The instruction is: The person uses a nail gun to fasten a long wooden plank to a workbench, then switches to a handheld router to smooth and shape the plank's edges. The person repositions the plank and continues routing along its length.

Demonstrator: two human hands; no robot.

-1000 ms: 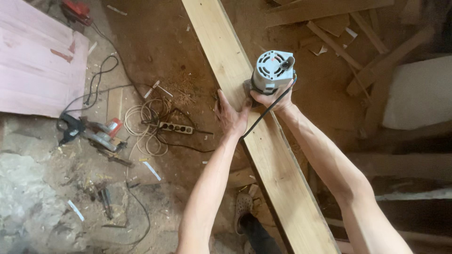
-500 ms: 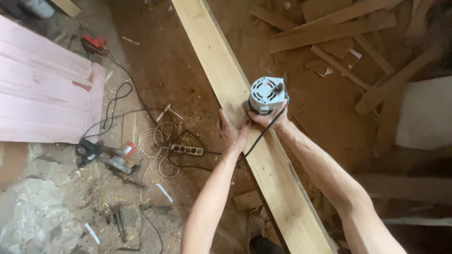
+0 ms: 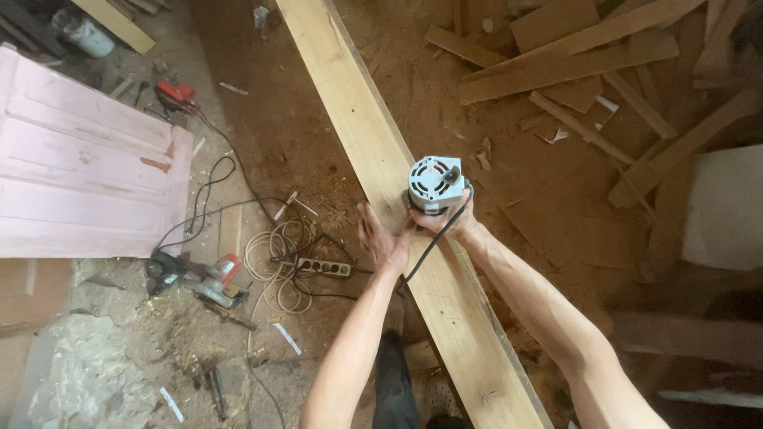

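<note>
A long pale wooden plank (image 3: 373, 135) runs from the top centre down to the bottom right. On it stands a light-blue electric router (image 3: 434, 184) with a black cord trailing down toward me. My right hand (image 3: 455, 222) grips the router's base from the near right side. My left hand (image 3: 384, 238) lies flat against the plank's left edge beside the router, fingers spread.
Sawdust covers the floor. A pink door panel (image 3: 87, 183) lies at the left. A power strip (image 3: 323, 267) with a coiled white cable, a red-and-black power tool (image 3: 199, 278) and another red tool (image 3: 176, 95) lie left of the plank. Loose wood offcuts (image 3: 572, 63) are piled at the upper right.
The view has shifted so the plank and router sit lower and more central. My hands stay on the router and plank edge, moving a little along the plank.
</note>
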